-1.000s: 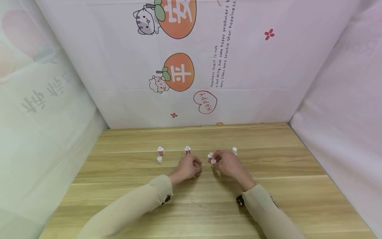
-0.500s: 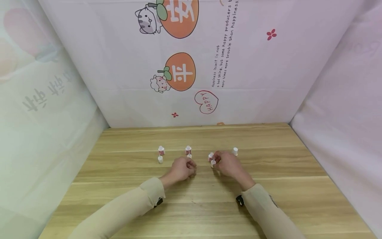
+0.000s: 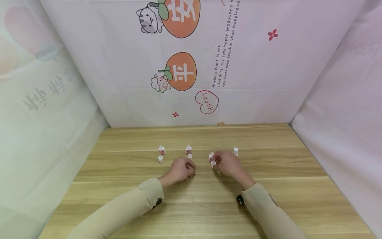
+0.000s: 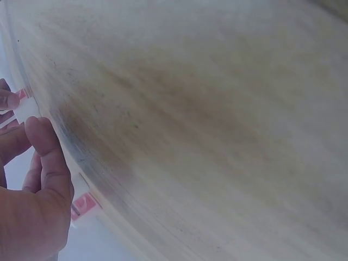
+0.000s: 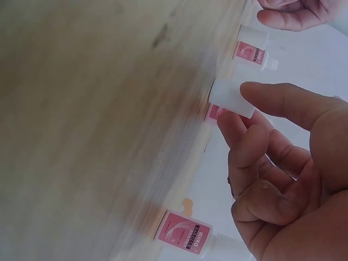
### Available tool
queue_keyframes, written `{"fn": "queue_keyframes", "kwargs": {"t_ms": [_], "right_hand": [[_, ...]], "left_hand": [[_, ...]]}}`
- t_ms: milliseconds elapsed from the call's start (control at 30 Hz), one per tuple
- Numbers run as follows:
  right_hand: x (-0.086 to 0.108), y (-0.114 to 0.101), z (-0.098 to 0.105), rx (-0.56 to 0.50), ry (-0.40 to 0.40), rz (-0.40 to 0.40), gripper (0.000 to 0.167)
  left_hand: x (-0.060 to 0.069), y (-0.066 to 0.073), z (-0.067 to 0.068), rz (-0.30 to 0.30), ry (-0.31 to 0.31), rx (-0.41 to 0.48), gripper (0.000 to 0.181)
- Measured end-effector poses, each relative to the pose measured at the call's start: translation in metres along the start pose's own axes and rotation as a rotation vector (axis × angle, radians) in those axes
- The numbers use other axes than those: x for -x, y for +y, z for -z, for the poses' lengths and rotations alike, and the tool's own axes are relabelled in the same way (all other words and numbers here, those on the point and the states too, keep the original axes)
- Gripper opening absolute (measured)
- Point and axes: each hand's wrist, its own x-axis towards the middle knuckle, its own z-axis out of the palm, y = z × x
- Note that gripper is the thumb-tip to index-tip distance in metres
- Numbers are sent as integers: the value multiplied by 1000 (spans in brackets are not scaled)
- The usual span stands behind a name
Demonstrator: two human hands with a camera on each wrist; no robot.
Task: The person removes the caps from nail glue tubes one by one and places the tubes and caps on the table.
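My right hand (image 3: 229,164) pinches a small white cap (image 5: 231,98) between thumb and index finger, low at the table. Just behind that cap is a small nail glue bottle (image 3: 211,156) with a pink label. My left hand (image 3: 180,168) has its fingers loosely curled and shows nothing in its grasp. Beyond its fingers, another white cap (image 3: 190,156) stands in front of a second uncapped nail glue bottle (image 3: 188,150). The left wrist view shows the left thumb and index finger close together.
Farther left stand another uncapped bottle (image 3: 161,150) and its white cap (image 3: 160,159). To the right, partly behind my right hand, is a capped bottle (image 3: 235,151). A printed cloth wall (image 3: 244,106) closes off the back of the wooden table (image 3: 203,212).
My left hand has drawn left and slightly back from the second bottle, leaving the white cap before it in view. My right hand stays almost still, still pinching its cap.
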Motion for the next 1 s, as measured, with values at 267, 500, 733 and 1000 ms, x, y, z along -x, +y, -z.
{"fn": "queue_keyframes", "kwargs": {"t_ms": [267, 500, 733, 1000], "right_hand": [[2, 1, 0, 7, 0, 19, 21], [2, 2, 3, -6, 5, 15, 20], [5, 5, 10, -42, 0, 3, 19], [9, 14, 21, -40, -4, -31, 22]], "left_hand": [[0, -1, 1, -3, -10, -22, 7], [1, -1, 1, 0, -18, -20, 9], [1, -1, 1, 6, -24, -13, 10], [0, -1, 2, -2, -30, -30, 11]]}}
